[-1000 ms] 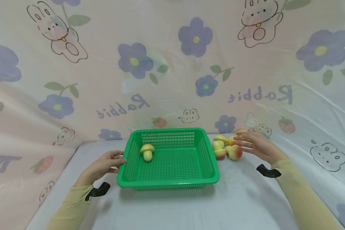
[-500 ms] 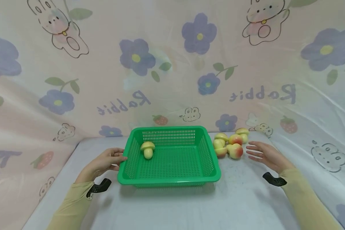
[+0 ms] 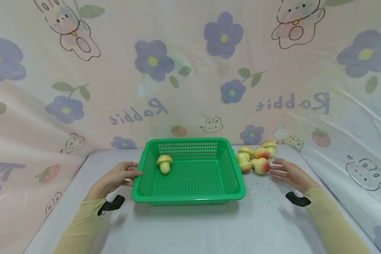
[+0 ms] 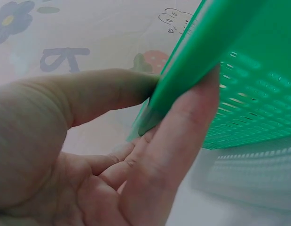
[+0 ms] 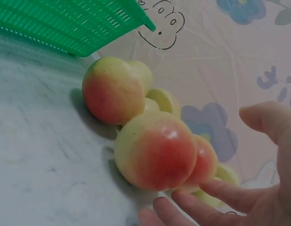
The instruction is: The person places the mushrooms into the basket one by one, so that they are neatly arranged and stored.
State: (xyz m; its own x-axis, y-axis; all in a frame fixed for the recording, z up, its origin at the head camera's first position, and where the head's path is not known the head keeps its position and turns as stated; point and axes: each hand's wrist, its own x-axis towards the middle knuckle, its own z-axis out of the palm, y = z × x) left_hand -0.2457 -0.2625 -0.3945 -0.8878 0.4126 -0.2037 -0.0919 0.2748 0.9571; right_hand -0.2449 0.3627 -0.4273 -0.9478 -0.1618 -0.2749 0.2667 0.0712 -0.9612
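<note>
A green plastic basket (image 3: 190, 200) with slotted walls sits mid-table. My left hand (image 3: 118, 178) pinches its left rim; in the left wrist view the thumb (image 4: 114, 89) lies on one side of the rim and a finger (image 4: 183, 127) on the other. One toy mushroom (image 3: 165, 165), yellowish with a domed cap, lies inside near the basket's left wall. Right of the basket, several more mushrooms (image 3: 261, 165) with red-blushed caps lie clustered. My right hand (image 3: 292, 174) is beside them, fingers extended and holding nothing. In the right wrist view its fingertips reach close to the nearest mushroom (image 5: 157, 150); contact cannot be made out.
A pale table (image 3: 190, 229) bears everything. Behind it hangs a cloth (image 3: 190, 88) printed with rabbits and flowers, close to the basket's far side and the mushrooms. A black strap piece (image 3: 297, 199) sits at each wrist.
My right hand first drew back right and down from over the mushrooms, then came slightly left towards them. My left hand keeps its hold on the rim. The head view has shifted a little.
</note>
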